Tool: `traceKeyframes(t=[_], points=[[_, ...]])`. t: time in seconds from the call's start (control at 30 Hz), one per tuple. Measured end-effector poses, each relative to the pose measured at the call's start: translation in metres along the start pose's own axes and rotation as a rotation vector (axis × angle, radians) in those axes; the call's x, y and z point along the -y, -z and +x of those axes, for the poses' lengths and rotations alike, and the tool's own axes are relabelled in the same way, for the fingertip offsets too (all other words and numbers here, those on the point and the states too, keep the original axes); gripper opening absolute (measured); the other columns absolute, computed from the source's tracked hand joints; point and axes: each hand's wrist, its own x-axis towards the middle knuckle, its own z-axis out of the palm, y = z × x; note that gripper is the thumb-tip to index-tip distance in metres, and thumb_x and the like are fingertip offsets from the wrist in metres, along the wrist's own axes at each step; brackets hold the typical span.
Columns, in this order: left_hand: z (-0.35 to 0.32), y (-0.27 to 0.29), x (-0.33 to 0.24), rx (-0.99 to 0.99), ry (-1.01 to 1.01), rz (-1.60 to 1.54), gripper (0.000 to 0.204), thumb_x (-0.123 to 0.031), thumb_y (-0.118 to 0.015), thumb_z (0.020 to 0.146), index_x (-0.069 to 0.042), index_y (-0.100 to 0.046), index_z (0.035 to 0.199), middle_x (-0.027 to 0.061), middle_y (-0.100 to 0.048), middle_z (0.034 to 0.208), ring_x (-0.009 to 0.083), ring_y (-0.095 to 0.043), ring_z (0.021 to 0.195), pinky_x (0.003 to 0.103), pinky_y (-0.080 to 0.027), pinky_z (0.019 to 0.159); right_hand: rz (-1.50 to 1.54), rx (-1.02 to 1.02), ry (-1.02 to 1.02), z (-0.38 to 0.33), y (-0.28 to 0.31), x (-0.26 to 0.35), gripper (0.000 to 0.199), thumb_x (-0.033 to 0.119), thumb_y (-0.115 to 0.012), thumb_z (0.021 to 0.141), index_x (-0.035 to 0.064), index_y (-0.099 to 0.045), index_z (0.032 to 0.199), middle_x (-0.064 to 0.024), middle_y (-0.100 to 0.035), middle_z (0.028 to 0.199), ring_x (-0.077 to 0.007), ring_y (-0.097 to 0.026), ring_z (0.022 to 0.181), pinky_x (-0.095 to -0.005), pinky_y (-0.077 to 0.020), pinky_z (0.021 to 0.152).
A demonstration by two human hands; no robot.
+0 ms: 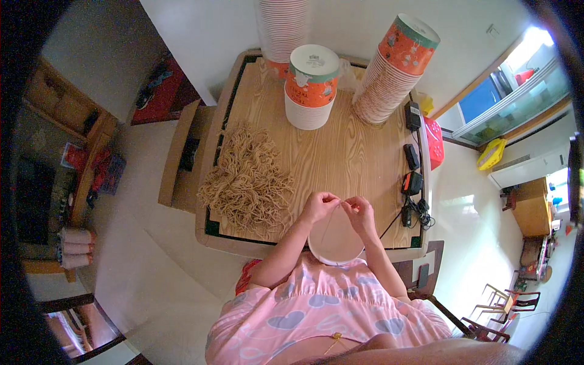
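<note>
A white paper bucket (336, 242) sits in front of me at the near table edge, its pale inside facing up. Above its far rim, my left hand (320, 207) is closed in a pinch on a thin tan cord (326, 229) that hangs down over the bucket. Close beside it, my right hand (360, 215) is also closed, fingertips pinching at the cord, almost touching the left ones. The exact hold between the fingertips is too small to make out. To the left lies a big loose heap of tan cords (249, 179).
On the wood-patterned table (340, 161) stand an upside-down stack of orange-and-green buckets (311, 85), a tall leaning stack (398, 67) and another tall stack (283, 30). Black adapters (412, 182) and a coiled cable (421, 214) line the right edge. A cardboard box (182, 158) stands left.
</note>
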Motion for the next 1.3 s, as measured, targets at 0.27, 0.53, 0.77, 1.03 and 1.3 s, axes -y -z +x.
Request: traceKeyframes(t=[0.27, 0.53, 0.77, 1.03, 1.3], points=[[-0.001, 0.001, -0.006, 0.007, -0.004, 0.012, 0.014, -0.013, -0.061, 0.077, 0.0, -0.065, 0.08, 0.0039, -0.064, 0.071, 0.008, -0.058, 0.064, 0.023, -0.047, 0.059, 0.038, 0.028, -0.009, 0.004, -0.004, -0.012, 0.008, 0.007, -0.064, 0.074, -0.0002, -0.06, 0.076, -0.0069, -0.06, 0.071, -0.0127, -0.055, 0.066, -0.0269, -0.0452, 0.062], [0.001, 0.005, 0.0, 0.094, 0.055, -0.071, 0.013, -0.015, -0.063, 0.078, -0.002, -0.064, 0.084, -0.0002, -0.061, 0.076, 0.007, -0.054, 0.067, 0.022, -0.045, 0.064, 0.028, 0.02, 0.029, 0.004, -0.002, -0.007, 0.006, 0.004, -0.064, 0.072, 0.0005, -0.06, 0.075, -0.0072, -0.06, 0.07, -0.0131, -0.055, 0.066, -0.0266, -0.0455, 0.062], [0.003, 0.007, 0.004, 0.246, 0.217, -0.359, 0.014, -0.015, -0.059, 0.081, -0.004, -0.061, 0.089, 0.0007, -0.061, 0.079, 0.0088, -0.056, 0.069, 0.024, -0.047, 0.064, 0.027, 0.04, 0.065, 0.005, -0.003, -0.015, 0.007, 0.004, -0.064, 0.071, 0.0012, -0.059, 0.075, -0.0075, -0.059, 0.071, -0.0144, -0.055, 0.066, -0.027, -0.0456, 0.063], [0.003, 0.012, -0.006, 0.294, 0.385, -0.456, 0.014, -0.016, -0.059, 0.08, -0.004, -0.061, 0.089, 0.0026, -0.062, 0.079, 0.0108, -0.058, 0.068, 0.025, -0.048, 0.062, 0.081, 0.05, 0.097, 0.003, 0.002, -0.007, 0.009, 0.004, -0.065, 0.071, 0.0017, -0.059, 0.077, -0.0064, -0.057, 0.073, -0.0148, -0.053, 0.069, -0.0271, -0.0441, 0.064], [0.005, 0.011, 0.0, 0.276, 0.398, -0.49, 0.015, -0.015, -0.06, 0.079, -0.004, -0.062, 0.088, 0.0036, -0.062, 0.078, 0.0119, -0.058, 0.067, 0.026, -0.048, 0.063, 0.011, 0.049, 0.229, -0.002, 0.012, 0.013, 0.012, 0.003, -0.065, 0.07, 0.003, -0.059, 0.08, -0.0081, -0.056, 0.075, -0.0187, -0.053, 0.073, -0.0298, -0.044, 0.067]])
